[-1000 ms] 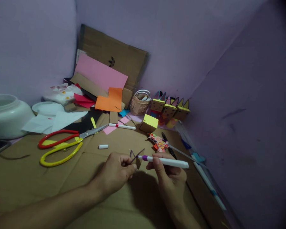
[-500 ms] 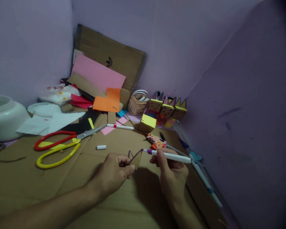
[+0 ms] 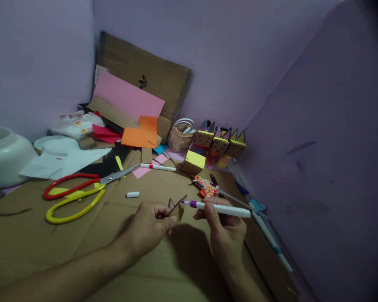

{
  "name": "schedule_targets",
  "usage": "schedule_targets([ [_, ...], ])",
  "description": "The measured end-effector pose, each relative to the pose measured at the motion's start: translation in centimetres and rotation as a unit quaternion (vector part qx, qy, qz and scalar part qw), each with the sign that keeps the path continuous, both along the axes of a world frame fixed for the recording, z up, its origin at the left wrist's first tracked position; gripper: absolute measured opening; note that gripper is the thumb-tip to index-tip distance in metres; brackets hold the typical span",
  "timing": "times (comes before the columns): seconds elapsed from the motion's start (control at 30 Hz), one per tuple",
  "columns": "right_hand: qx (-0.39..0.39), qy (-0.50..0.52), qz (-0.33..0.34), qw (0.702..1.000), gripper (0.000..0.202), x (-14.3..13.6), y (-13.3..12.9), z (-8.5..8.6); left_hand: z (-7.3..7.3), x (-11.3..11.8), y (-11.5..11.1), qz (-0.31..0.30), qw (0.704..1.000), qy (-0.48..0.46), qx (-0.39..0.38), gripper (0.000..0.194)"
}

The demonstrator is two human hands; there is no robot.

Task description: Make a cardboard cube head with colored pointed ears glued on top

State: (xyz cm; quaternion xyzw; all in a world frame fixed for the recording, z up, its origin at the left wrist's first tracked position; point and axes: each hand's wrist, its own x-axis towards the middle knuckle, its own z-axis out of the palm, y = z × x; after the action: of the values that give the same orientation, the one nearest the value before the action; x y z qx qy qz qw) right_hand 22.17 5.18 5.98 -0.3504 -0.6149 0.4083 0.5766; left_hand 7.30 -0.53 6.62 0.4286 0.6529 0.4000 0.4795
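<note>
My left hand point(image 3: 153, 224) pinches a small piece of brown cardboard point(image 3: 178, 213) with dark purple edges that rise to points. Its lower part is covered by my fingers. In my right hand point(image 3: 225, 224) is a white marker with a purple tip end point(image 3: 225, 209), held almost level. The marker's tip is right at the cardboard's edge; whether it touches cannot be made out. Both hands are above the brown cardboard sheet point(image 3: 113, 251) on the table. A white marker cap point(image 3: 132, 194) lies just beyond my left hand.
Scissors with red and yellow handles point(image 3: 82, 193) lie at left, near a white pot point(image 3: 6, 157). Beyond my hands are a red-banded marker point(image 3: 158, 167), a yellow-topped cardboard box point(image 3: 193, 162), a small basket point(image 3: 181, 136) and several eared cardboard figures point(image 3: 220, 144). Orange paper point(image 3: 141, 135) rests behind.
The marker's tip has moved slightly left and down along the cardboard's edge. The cardboard piece appears turned a little. My left hand keeps its pinch on it.
</note>
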Motion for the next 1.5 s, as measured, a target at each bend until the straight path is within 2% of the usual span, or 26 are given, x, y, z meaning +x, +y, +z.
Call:
schedule_targets([
  [0.07, -0.015, 0.048, -0.002, 0.999, 0.017, 0.0, 0.1, 0.0, 0.2, 0.0, 0.0, 0.011, 1.000, -0.020, -0.017, 0.023],
  [0.17, -0.079, 0.086, -0.006, 0.993, 0.023, -0.3, 0.4, 0.2, 0.4, 0.1, 0.0, 0.021, 0.998, -0.056, -0.027, 0.024],
  [0.33, -0.184, 0.044, 0.098, 0.977, 0.032, -0.9, 0.4, -0.1, 0.5, 0.2, 0.1, 0.011, 0.996, -0.082, -0.022, 0.029],
  [0.47, -0.192, 0.053, 0.128, 0.972, 0.034, -1.3, 0.3, -1.4, 0.2, 0.3, -0.1, -0.019, 0.996, -0.084, -0.019, 0.029],
  [0.57, -0.200, 0.050, 0.129, 0.970, 0.035, -1.3, 0.3, -2.0, 0.1, 0.3, -0.3, -0.039, 0.993, -0.105, 0.021, 0.027],
  [0.63, -0.211, 0.051, 0.148, 0.965, 0.035, -1.3, 0.2, -2.0, 0.1, 0.2, -0.2, -0.027, 0.990, -0.132, 0.042, 0.024],
  [0.73, -0.223, 0.040, 0.191, 0.955, 0.036, -1.3, -0.3, -1.5, 0.2, 0.1, 0.0, 0.000, 0.988, -0.152, 0.028, 0.024],
  [0.83, -0.209, 0.005, 0.218, 0.953, 0.034, -1.3, -0.5, -0.8, 0.1, 0.0, 0.3, 0.018, 0.988, -0.153, 0.010, 0.022],
  [0.9, -0.190, -0.019, 0.203, 0.960, 0.027, -1.0, -0.3, -0.3, 0.1, 0.0, 0.4, 0.034, 0.987, -0.158, 0.000, 0.020],
  [0.97, -0.161, -0.013, 0.146, 0.976, 0.024, -0.6, 0.2, 0.2, 0.1, 0.0, 0.5, 0.045, 0.985, -0.166, -0.015, 0.020],
  [1.07, -0.107, 0.027, 0.033, 0.993, 0.031, 0.5, 1.1, 0.6, 0.1, 0.0, 0.6, 0.044, 0.984, -0.165, -0.043, 0.019],
  [1.13, -0.078, 0.037, -0.003, 0.996, 0.032, 1.0, 1.5, 0.7, 0.0, 0.0, 0.6, 0.045, 0.985, -0.154, -0.055, 0.018],
  [1.37, 0.011, -0.031, 0.064, 0.997, 0.018, 1.1, 0.9, 0.4, -0.2, -0.4, 0.7, 0.045, 0.984, -0.153, -0.076, 0.013],
  [1.5, 0.052, -0.047, 0.073, 0.995, 0.014, 0.9, 0.6, 0.6, 0.0, -0.4, 0.8, 0.044, 0.984, -0.157, -0.072, 0.013],
])
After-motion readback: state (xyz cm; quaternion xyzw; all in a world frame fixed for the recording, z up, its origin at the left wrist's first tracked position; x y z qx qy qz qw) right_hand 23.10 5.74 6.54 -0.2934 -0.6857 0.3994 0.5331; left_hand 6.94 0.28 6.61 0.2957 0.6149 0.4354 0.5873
